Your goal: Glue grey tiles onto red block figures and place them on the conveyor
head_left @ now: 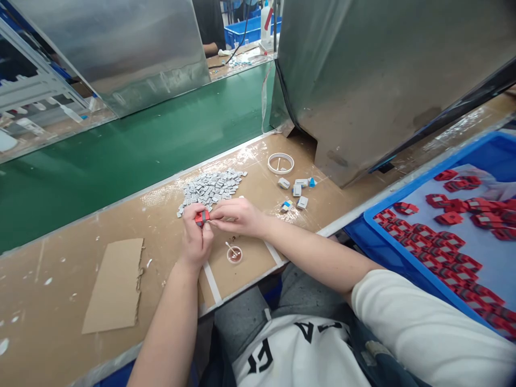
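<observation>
Small boxy red part (202,217), dark grey band across it; held up between hands (195,237), partly covered.

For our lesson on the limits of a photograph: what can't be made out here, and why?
All in the head view:
- Red part: its far side is hidden by the left hand.
- Gray pieces: too small and overlapping to count.
- Small cup: too small to identify its contents.
- Blue bin: cut off by the right edge.
- Co-worker: cut off by the top edge.
</observation>
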The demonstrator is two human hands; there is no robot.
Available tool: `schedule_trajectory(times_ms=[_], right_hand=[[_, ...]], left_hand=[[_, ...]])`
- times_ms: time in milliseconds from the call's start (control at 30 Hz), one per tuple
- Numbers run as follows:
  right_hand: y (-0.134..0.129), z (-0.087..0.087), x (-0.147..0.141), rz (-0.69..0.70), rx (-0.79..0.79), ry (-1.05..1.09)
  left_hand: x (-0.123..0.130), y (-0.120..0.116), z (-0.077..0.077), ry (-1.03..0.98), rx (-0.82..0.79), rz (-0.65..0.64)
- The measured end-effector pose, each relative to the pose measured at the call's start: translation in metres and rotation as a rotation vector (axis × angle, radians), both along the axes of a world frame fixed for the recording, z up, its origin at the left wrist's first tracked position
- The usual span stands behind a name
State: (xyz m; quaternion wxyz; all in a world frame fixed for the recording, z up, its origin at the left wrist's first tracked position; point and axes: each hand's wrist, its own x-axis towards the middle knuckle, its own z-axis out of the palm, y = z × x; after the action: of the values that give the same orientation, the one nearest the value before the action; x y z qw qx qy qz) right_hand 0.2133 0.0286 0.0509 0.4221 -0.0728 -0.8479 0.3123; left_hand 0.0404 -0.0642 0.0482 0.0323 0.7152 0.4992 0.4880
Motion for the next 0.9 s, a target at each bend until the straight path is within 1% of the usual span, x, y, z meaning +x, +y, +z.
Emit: schedule_trajectory(times_ms=[133,233,333,400,433,500,567,600,633,733,767,833,900], right_hand=[[-0.002,-0.001,0.001,0.02,0.01,-0.016],[-0.004,-0.001,-0.001,0.006,-0.001,-0.003],[-0.007,0.001,-0.003,-0.012,-0.013,0.001],[-0.007,0.003,-0.003,-0.014,-0.022,0.009],[-0.007,0.004,-0.002,-0.014,-0.033,0.011],[-0.004,0.008,0.003,-0.047,-0.067,0.018],[0.0,0.011,0.009,-0.078,-0.088,-0.013],[0.002,0.013,0.013,-0.047,-0.079,-0.061],[0.005,0.014,0.015,0.02,-0.058,-0.132],[0.006,0.016,0.018,0.326,0.013,-0.414],[0.006,0.015,0.017,0.39,0.026,-0.481],[0.003,0.015,0.014,0.442,0.049,-0.548],[0.0,0.014,0.011,0.453,0.074,-0.566]], left_hand=[[0.002,-0.002,0.0,0.021,0.024,-0.008],[0.004,-0.003,-0.001,0.027,0.042,0.001],[0.006,-0.005,-0.003,-0.058,0.015,-0.011],[0.008,-0.005,-0.003,-0.234,-0.092,-0.03],[0.01,-0.004,-0.002,-0.372,-0.173,-0.051],[0.012,0.0,0.002,-0.711,-0.336,-0.118],[0.013,0.005,0.01,-1.023,-0.44,-0.216],[0.012,0.007,0.014,-1.137,-0.465,-0.259],[0.01,0.008,0.018,-1.219,-0.481,-0.289],[0.003,0.009,0.027,-1.347,-0.521,-0.319],[0.001,0.009,0.029,-1.369,-0.53,-0.321],[-0.003,0.009,0.03,-1.397,-0.541,-0.325],[-0.004,0.009,0.03,-1.418,-0.542,-0.323]])
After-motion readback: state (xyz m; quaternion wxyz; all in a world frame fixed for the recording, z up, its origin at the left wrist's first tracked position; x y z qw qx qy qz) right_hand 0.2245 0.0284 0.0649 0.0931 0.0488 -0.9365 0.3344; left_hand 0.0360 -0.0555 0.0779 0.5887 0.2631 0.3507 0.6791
